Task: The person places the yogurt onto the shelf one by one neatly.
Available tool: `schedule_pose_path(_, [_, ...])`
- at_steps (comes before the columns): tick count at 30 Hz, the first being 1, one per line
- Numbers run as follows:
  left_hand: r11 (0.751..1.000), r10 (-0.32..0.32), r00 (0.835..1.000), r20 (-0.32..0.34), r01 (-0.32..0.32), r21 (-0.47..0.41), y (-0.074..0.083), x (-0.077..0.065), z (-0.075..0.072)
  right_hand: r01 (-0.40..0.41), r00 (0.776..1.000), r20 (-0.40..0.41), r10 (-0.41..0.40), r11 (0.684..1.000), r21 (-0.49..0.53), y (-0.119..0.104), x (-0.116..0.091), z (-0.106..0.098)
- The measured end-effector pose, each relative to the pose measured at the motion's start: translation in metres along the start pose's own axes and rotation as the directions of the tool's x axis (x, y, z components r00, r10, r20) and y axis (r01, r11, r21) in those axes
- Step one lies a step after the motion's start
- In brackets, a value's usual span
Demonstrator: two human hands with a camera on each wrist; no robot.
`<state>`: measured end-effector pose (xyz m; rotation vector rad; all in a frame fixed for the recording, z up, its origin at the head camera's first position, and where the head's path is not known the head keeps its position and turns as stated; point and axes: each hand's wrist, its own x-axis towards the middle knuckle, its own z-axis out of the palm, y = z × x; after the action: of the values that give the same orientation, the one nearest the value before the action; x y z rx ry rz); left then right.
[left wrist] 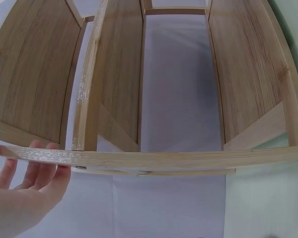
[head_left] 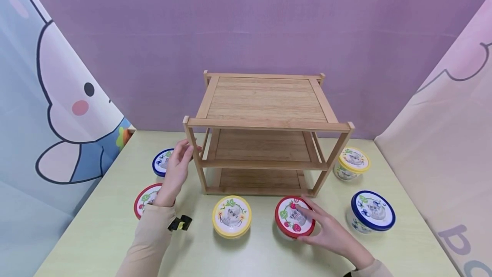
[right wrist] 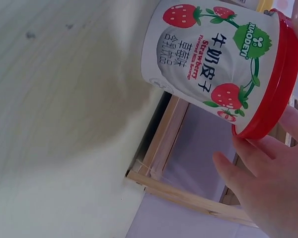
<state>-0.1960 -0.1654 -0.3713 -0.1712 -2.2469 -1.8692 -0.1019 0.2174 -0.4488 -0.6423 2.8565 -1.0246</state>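
A three-tier wooden shelf (head_left: 269,125) stands at the middle of the table. My left hand (head_left: 178,170) grips its front left post, above the middle tier; in the left wrist view the thumb and fingers of the left hand (left wrist: 27,191) lie on either side of the post (left wrist: 154,159). With my right hand (head_left: 326,230) I hold a strawberry tub (head_left: 291,218) by its red lid, in front of the shelf. The right wrist view shows the tub's printed side (right wrist: 213,64) and the right hand (right wrist: 273,173) at the lid's rim.
A yellow-lidded tub (head_left: 232,217) stands left of the held one. To the right are another yellow-lidded tub (head_left: 351,163) and a blue-lidded tub (head_left: 372,211). Beyond the left arm, a blue-lidded tub (head_left: 160,162) and a red-lidded tub (head_left: 145,200) are partly hidden.
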Motion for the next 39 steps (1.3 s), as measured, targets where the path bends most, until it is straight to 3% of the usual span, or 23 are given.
schedule_pose_path(12, [1.0, -0.006, 1.0, 0.008, 0.006, -0.001, 0.0, -0.001, 0.0, -0.062, 0.996, -0.071, 0.057, 0.996, -0.068, -0.011, 0.0, 0.009])
schedule_pose_path(19, [1.0, -0.005, 1.0, 0.01, 0.005, -0.005, 0.001, -0.001, 0.0, -0.084, 0.983, -0.176, 0.054, 0.983, -0.165, -0.017, 0.0, 0.018])
schedule_pose_path(25, [1.0, 0.005, 1.0, 0.015, -0.005, -0.017, 0.002, -0.001, 0.001, -0.161, 0.97, -0.212, 0.123, 0.972, -0.172, -0.024, 0.001, 0.022])
schedule_pose_path(34, [0.999, 0.012, 1.0, 0.014, -0.012, -0.037, 0.001, 0.0, 0.001, -0.177, 0.95, -0.292, 0.113, 0.963, -0.201, -0.029, 0.001, 0.031])
schedule_pose_path(39, [0.999, 0.021, 1.0, 0.011, -0.021, -0.037, 0.0, 0.0, 0.001, -0.227, 0.94, -0.299, 0.165, 0.955, -0.189, -0.036, 0.004, 0.033])
